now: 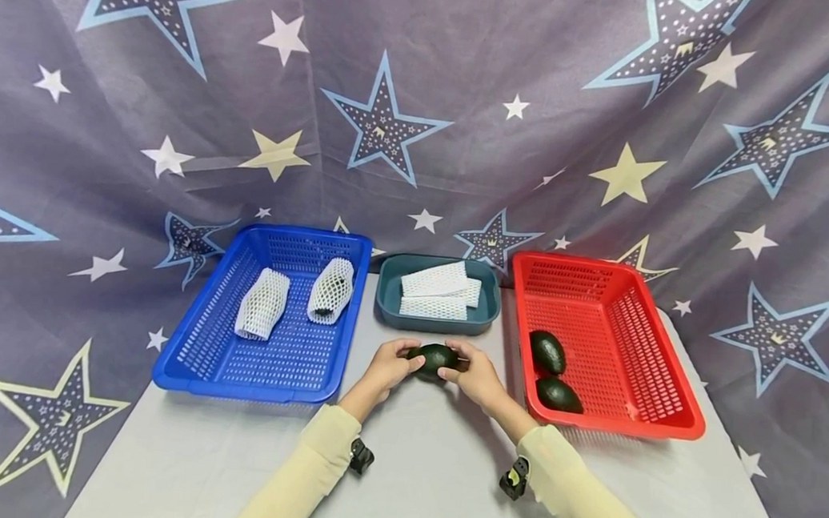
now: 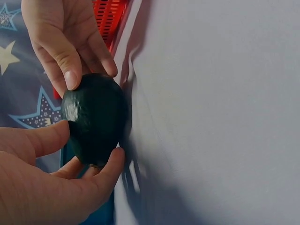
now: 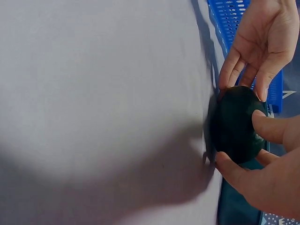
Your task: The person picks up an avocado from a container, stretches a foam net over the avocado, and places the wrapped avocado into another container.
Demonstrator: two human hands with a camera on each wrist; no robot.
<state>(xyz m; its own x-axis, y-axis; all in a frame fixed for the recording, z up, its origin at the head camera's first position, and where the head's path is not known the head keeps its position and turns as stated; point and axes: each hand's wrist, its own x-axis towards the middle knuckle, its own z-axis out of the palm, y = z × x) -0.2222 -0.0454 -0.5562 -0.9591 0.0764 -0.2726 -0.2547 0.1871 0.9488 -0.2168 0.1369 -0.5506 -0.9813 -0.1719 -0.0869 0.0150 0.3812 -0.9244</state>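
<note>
A dark green avocado (image 1: 433, 360) is held between both hands over the middle of the table. My left hand (image 1: 388, 367) grips one end, its thumb on the near side and its fingers curled beneath, as the left wrist view shows on the avocado (image 2: 96, 117). At the opposite end my right hand (image 1: 477, 376) pinches it with thumb and fingers. Two more avocados lie in the red basket (image 1: 651, 428), an upper one (image 1: 547, 353) and a lower one (image 1: 558, 395). White foam net sleeves (image 1: 435, 292) lie in the teal tray (image 1: 386, 301) just behind the hands.
On the left stands a blue basket (image 1: 246, 389) with two net-wrapped pieces, one at left (image 1: 263, 305) and one at right (image 1: 330, 291); dark skin shows through the right one. A star-patterned curtain (image 1: 418, 203) hangs behind the grey-white table (image 1: 427, 485).
</note>
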